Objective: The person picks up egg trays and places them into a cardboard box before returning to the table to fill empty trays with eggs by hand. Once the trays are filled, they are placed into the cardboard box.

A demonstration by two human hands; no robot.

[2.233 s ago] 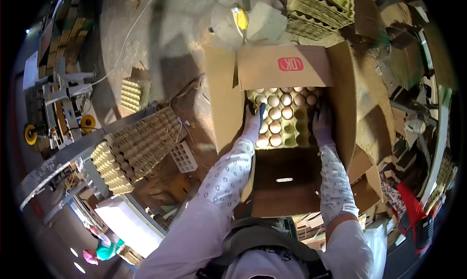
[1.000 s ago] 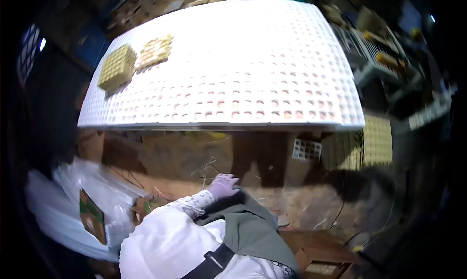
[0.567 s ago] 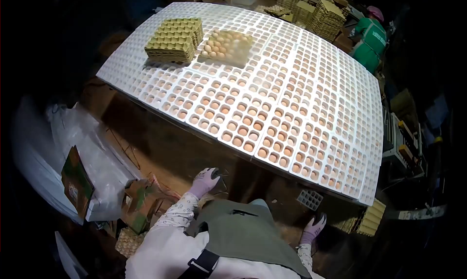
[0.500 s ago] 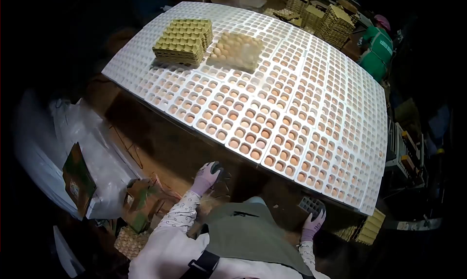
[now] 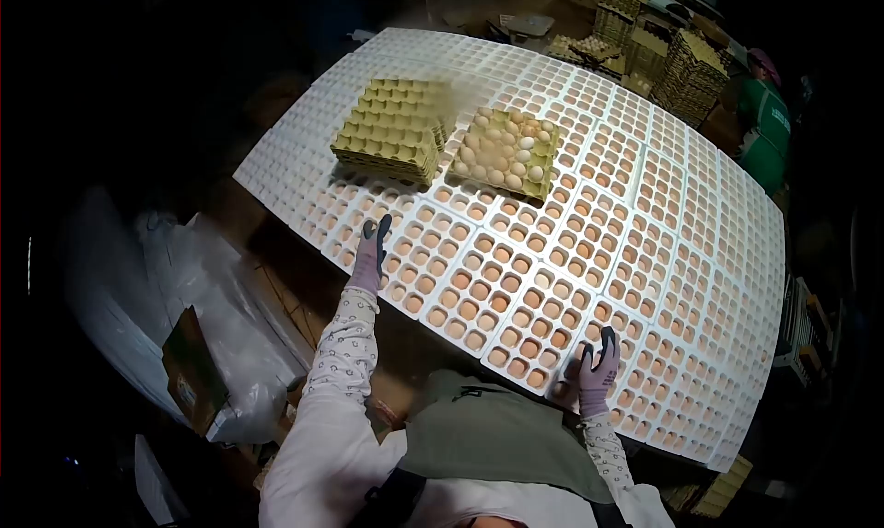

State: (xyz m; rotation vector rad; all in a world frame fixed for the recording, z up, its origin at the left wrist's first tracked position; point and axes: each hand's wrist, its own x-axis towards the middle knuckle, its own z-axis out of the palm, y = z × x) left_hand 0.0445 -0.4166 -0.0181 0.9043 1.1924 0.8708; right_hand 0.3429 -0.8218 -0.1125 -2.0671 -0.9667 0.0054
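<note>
We stand at the near edge of a broad white grid table (image 5: 635,174), and most of the cells we can make out hold one brown egg (image 5: 498,303) apiece, so the bulk of the eggs sits loose in the grid. On its far left part rests a stack of empty pulp trays (image 5: 391,130), and just beside it one filled tray (image 5: 505,150) of pale eggs; by our judgement, only that single tray is packed so far. Our left hand (image 5: 370,252), gloved, lies flat and open over the near cells, gripping nothing. Our right hand (image 5: 598,373), fingers spread, rests open at the near rim, empty too. A person in green (image 5: 762,132) stands well apart beyond the table.
</note>
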